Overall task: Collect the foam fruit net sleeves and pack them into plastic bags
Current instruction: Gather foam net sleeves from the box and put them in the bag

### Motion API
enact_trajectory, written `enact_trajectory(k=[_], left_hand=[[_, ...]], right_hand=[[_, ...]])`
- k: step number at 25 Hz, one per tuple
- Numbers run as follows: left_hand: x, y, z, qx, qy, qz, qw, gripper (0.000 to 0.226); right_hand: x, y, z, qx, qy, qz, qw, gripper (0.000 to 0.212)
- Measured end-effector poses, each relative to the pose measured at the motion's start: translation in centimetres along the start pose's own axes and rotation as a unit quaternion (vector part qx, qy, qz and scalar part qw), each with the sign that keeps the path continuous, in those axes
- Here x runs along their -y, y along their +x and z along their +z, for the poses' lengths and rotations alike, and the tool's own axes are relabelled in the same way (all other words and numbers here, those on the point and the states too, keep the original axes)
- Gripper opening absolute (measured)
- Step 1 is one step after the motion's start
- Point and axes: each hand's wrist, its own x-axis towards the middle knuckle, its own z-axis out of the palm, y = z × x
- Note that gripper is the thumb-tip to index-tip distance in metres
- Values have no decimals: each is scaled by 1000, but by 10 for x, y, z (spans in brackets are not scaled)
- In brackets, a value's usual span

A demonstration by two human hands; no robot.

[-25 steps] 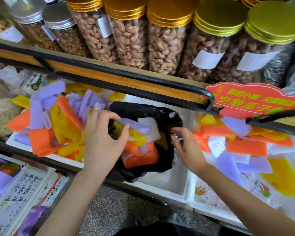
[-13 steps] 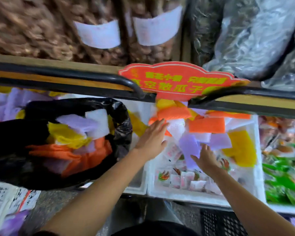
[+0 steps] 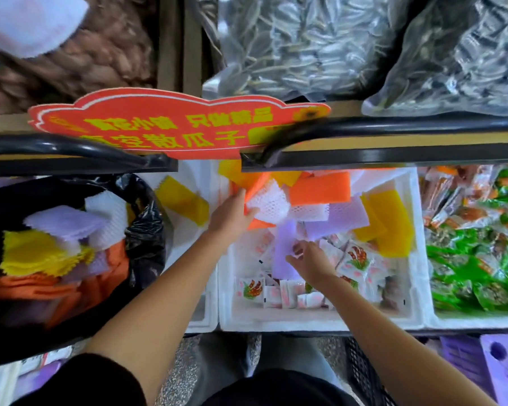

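1. Lying heaped at the far end of the white foam box (image 3: pixel 305 321), the loose net sleeves (image 3: pixel 320 189) in orange, yellow, white and purple cover small snack packets (image 3: pixel 356 258).
2. The left hand (image 3: pixel 232 219) pinches the left edge of a white sleeve (image 3: pixel 269 204), whose long axis runs rightward from the fingers.
3. The right hand (image 3: pixel 311 262) curls its fingers round a purple sleeve (image 3: pixel 285 244), which lies lengthwise toward the person, just left of that hand.
4. The black plastic bag (image 3: pixel 145 230), already part full of sleeves, sits to the left, nearer the left hand. I judge that the carry goes leftward over the box wall.
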Motion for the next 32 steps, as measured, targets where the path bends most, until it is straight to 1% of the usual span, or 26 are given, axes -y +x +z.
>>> enact_trajectory(k=[2,4,6,8,10,13,15,16,19,20,21,22,24,25,27,28,30,32], left_hand=[[-4,-17,12,-7,-82,-10,997,45],[-5,-34,25,-26,-162,-42,986,39],[-8,-52,40,-23,-210,-81,974,37],[-16,-69,50,-6,-272,-113,956,40],[-24,-85,55,15,-371,-125,920,47],[-35,-100,58,42,-502,-107,857,54],[-38,-104,57,14,-520,-116,846,63],[-38,-104,55,-8,-511,-133,849,64],[-31,-103,49,-53,-493,-175,850,50],[-28,-103,47,-54,-496,-183,847,44],[-25,-103,46,-54,-500,-183,845,37],[-23,-103,44,-53,-500,-180,845,34],[-21,-105,44,-59,-497,-171,849,34],[-21,-106,45,-62,-492,-169,852,36],[-20,-108,48,-61,-484,-175,855,38],[-20,-109,49,-58,-484,-180,855,37],[-20,-111,50,-54,-491,-180,850,36],[-22,-111,49,-57,-496,-190,845,36]], right_hand=[[1,-10,-7,-20,72,24,997,26],[-1,-21,-19,-57,131,30,989,24],[-2,-33,-29,-98,182,6,978,21],[2,-43,-30,-111,201,-34,973,19],[6,-50,-22,-95,195,-74,973,23],[6,-61,-12,-67,186,-142,970,28],[3,-68,-12,-47,172,-184,967,30],[3,-71,-14,-31,165,-202,965,32],[0,-68,-29,32,136,-243,960,34],[-1,-62,-36,31,108,-250,962,34],[-3,-54,-45,5,76,-250,965,35],[-4,-43,-54,-42,45,-244,968,37],[-4,-13,-74,-145,4,-224,964,46],[-3,4,-82,-173,-17,-215,961,51],[-4,35,-93,-185,-102,-196,958,60],[-6,47,-95,-188,-157,-186,952,61],[-10,61,-99,-204,-231,-177,935,50],[-8,59,-106,-223,-239,-181,928,36]])
